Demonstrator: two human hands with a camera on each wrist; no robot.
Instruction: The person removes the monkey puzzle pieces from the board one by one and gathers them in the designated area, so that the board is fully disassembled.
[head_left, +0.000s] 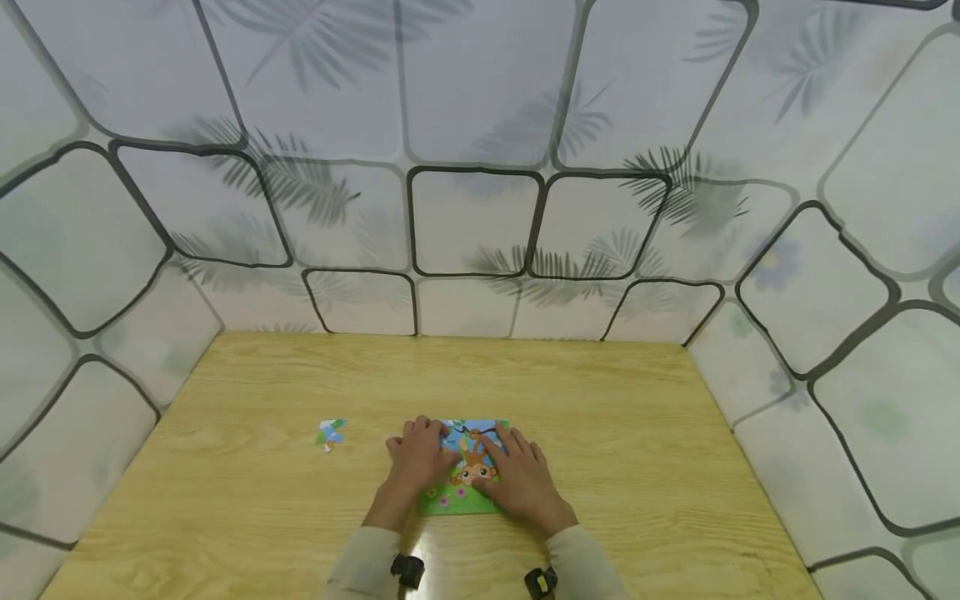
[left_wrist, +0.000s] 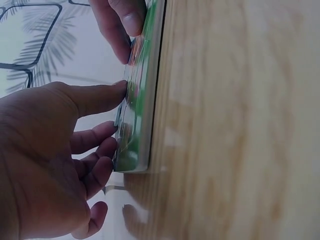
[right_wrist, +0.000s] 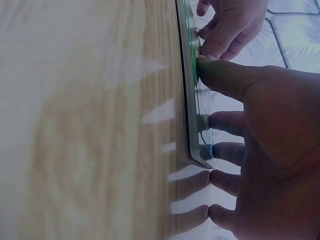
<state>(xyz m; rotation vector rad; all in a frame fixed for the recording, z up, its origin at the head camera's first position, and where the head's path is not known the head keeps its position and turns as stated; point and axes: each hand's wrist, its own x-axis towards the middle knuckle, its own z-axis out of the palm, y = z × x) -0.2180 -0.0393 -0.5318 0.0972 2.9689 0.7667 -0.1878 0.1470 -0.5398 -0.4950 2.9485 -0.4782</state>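
A flat picture puzzle (head_left: 463, 502) showing an orange monkey, flowers and green grass lies on the table in the head view. My left hand (head_left: 421, 457) rests on its left part, thumb and fingertips touching the surface. On the right part, my right hand (head_left: 522, 479) presses with thumb and some fingertips, while other fingers reach past the edge onto the table. In the left wrist view the puzzle (left_wrist: 131, 145) appears edge-on as a thin board under the fingertips. The right wrist view shows the board's (right_wrist: 187, 100) grey edge. Both hands hide parts of the picture.
Left of the puzzle, a few loose puzzle pieces (head_left: 330, 434) in blue, green and white lie close together on the wooden table (head_left: 637, 442). Patterned fabric walls (head_left: 480, 304) rise at the table's back and both sides.
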